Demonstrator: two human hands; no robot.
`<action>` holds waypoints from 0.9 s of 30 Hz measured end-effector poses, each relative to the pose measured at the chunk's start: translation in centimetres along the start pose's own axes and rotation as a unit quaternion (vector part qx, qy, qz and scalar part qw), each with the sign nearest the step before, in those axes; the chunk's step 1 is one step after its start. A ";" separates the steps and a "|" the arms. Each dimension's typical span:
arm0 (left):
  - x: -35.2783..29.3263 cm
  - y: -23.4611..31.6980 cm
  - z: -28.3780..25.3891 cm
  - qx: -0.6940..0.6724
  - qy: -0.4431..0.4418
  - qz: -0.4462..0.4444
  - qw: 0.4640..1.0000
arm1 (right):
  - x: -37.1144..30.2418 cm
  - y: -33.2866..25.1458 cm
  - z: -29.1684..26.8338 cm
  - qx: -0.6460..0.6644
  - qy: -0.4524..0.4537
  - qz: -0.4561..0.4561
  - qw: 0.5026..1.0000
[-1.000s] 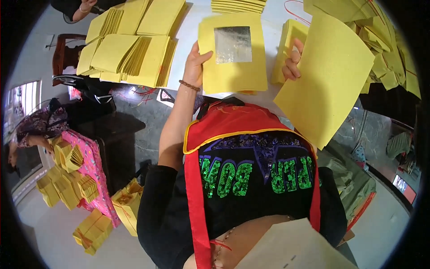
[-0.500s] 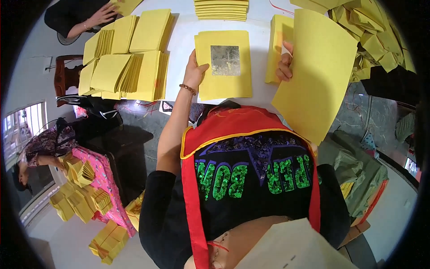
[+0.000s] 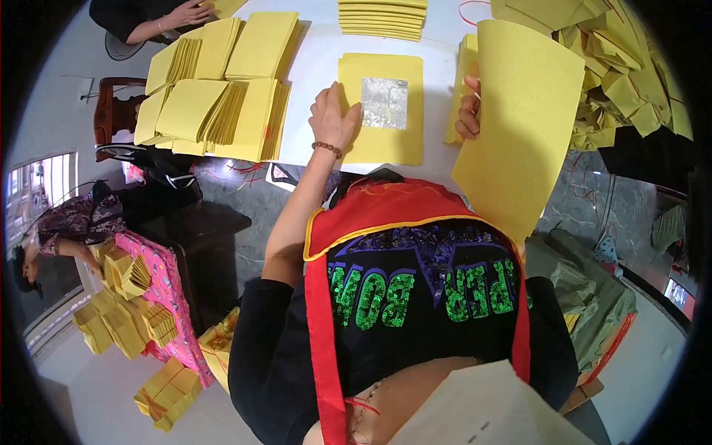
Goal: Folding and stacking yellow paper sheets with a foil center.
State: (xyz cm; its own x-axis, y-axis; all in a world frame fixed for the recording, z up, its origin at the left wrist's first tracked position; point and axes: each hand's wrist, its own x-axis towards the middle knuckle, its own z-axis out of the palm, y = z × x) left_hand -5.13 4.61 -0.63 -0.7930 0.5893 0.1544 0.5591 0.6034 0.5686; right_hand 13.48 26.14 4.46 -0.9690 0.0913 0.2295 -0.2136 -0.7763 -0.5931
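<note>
A flat yellow paper (image 3: 382, 148) with a shiny silver square (image 3: 385, 103) lies on the white table in front of me. At its left edge is my left hand (image 3: 335, 117), back up and fingers apart, thumb touching the edge. Over on the right, my right hand (image 3: 468, 110) is closed round the left edge of a large yellow paper sheet (image 3: 523, 126). That sheet stands raised and tilted toward me, hiding most of the hand. A yellow paper stack (image 3: 462, 70) sits just behind these fingers. Whether the held paper is one sheet or more I cannot tell.
Bundles of folded yellow paper (image 3: 215, 111) fill the table's left side, and another stack (image 3: 382, 18) stands at the far edge. Loose crumpled yellow paper (image 3: 619, 74) heaps up at the right. A co-worker's hand (image 3: 185, 15) shows at the far left. Another person is beside a pink-covered table (image 3: 159, 274).
My left hand has loosened its hold on the flat paper's left edge and now rests there with fingers apart. My right hand still holds the large sheet. The whole view has shifted slightly.
</note>
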 end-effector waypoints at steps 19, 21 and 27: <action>-2.0 10.2 -9.2 -0.679 -0.125 0.005 0.724 | 7.7 7.1 4.3 -0.235 0.393 -0.020 0.889; -1.7 10.0 -8.8 -0.715 -0.118 -0.016 0.689 | 7.7 7.0 4.2 -0.195 0.399 -0.029 0.896; -1.0 8.4 -7.1 -0.756 -0.094 -0.091 0.642 | 7.9 7.7 2.6 -0.132 0.364 -0.022 0.922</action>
State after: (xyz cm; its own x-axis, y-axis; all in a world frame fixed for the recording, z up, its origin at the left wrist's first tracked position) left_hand -1.31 5.24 9.79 -0.6894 0.7230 -0.0446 -0.5239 -0.4551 0.7200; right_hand 4.52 19.25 3.69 -0.7648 0.5879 -0.2635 -0.1841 -0.5914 -0.7851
